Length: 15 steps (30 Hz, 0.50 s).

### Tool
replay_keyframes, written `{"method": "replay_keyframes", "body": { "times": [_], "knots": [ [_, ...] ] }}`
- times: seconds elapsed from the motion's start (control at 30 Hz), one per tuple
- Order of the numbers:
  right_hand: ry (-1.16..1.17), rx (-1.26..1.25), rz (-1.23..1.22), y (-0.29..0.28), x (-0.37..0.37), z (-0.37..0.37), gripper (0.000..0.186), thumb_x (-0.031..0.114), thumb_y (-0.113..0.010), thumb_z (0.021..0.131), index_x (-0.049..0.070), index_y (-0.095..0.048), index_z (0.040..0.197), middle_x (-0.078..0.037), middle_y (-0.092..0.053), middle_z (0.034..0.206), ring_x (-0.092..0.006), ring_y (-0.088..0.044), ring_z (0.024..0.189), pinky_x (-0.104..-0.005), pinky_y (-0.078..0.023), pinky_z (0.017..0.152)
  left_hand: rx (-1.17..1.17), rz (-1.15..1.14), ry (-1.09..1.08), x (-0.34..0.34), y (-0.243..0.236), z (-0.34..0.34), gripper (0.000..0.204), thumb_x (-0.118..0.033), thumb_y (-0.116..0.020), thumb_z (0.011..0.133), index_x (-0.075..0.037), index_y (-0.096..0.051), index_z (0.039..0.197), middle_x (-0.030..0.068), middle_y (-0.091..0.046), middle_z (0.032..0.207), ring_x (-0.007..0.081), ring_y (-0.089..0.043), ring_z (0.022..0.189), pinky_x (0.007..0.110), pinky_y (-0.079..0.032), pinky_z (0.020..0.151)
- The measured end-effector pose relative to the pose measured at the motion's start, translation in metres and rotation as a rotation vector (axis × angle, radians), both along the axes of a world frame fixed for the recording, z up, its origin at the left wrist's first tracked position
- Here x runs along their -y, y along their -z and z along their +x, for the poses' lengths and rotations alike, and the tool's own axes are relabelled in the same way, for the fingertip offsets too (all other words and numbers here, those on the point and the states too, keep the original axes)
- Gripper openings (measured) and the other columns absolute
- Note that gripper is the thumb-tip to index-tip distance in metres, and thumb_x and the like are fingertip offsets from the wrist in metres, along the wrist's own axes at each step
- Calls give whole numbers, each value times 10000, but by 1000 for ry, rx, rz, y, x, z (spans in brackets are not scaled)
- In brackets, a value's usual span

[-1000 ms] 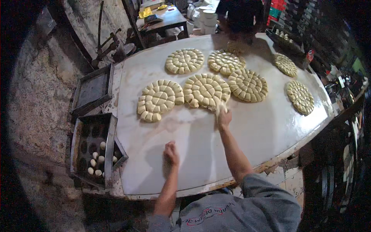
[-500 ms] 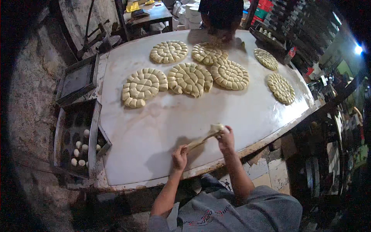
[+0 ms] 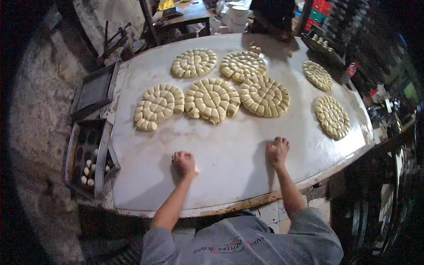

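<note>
My left hand [image 3: 183, 162] is cupped palm-down on the white worktop [image 3: 229, 176], closed over a small piece of dough [image 3: 196, 169] that peeks out at its right edge. My right hand [image 3: 277, 151] rests the same way further right, curled over another dough piece [image 3: 270, 148]. Beyond the hands lie several flat spirals of cut dough pieces; the nearest are a partly taken one [image 3: 158, 105] and a full one [image 3: 212, 100].
A dark moulded tray [image 3: 88, 154] with a few dough balls hangs off the table's left edge, and another dark tray [image 3: 93, 90] lies behind it. A person in dark clothes [image 3: 274, 17] stands at the far end. Shelves and clutter crowd the right side.
My right hand pulled a strip of dough back from a spiral and held it between both hands. The hands have since parted, each pressing a piece on the worktop.
</note>
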State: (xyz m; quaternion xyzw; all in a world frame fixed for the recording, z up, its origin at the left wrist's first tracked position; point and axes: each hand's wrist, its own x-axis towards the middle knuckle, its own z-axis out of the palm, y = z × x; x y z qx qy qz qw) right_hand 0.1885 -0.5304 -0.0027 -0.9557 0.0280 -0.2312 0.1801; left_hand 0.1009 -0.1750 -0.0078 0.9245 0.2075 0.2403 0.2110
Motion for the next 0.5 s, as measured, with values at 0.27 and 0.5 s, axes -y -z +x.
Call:
{"method": "replay_keyframes", "body": {
  "times": [0.27, 0.5],
  "knots": [
    [-483, -71, 60, 44, -14, -76, 178, 144, -613, 727, 43, -560, 863, -119, -510, 901, -315, -451, 930, -423, -360, 816, -72, 94, 386, 43, 14, -113, 132, -165, -639, 675, -81, -571, 750, 105, -552, 823, 291, -535, 839, 438, -436, 764],
    [-171, -224, 319, 73, 46, 28, 163, 151, -537, 786, 47, -533, 912, -144, -498, 872, -320, -452, 882, -429, -359, 792, -93, 131, -159, -37, 9, 5, 103, -144, -536, 758, -55, -560, 711, 144, -562, 777, 320, -522, 806, 395, -435, 753]
  ]
}}
